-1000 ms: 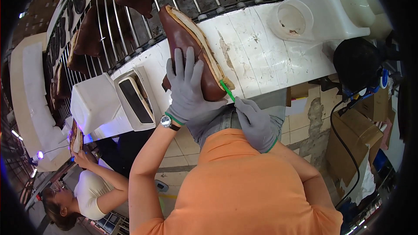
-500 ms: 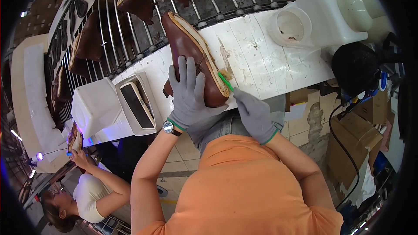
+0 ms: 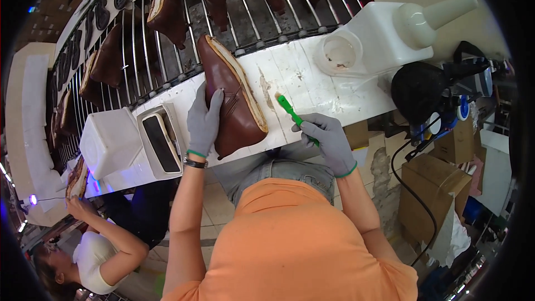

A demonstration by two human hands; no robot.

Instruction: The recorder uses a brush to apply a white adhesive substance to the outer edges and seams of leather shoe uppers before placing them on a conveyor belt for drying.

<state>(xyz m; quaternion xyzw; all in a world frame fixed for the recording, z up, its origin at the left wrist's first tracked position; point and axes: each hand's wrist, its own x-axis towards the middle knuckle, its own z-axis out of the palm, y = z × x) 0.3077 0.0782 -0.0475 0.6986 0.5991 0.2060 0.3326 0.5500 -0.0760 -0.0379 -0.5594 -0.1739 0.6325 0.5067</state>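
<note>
A brown leather boot upper lies on its side over the white tabletop. Its pale, unsoled bottom faces right and its toe points away toward the rollers. Along its left side, my gloved left hand grips it, thumb on the leather and the other fingers partly hidden behind. To the right of the boot and apart from it, my gloved right hand is closed around the handle of a green brush. The pale bristles of the brush point up and left, above the table.
A clear plastic cup and a white bottle stand at the right. Left are a tray with a black sole and a white container. Beyond, a roller conveyor carries several uppers. At lower left, a co-worker holds a shoe.
My right hand has drawn the brush away from the boot's edge. My left hand has shifted from the top of the boot to its left side. The whole view has shifted.
</note>
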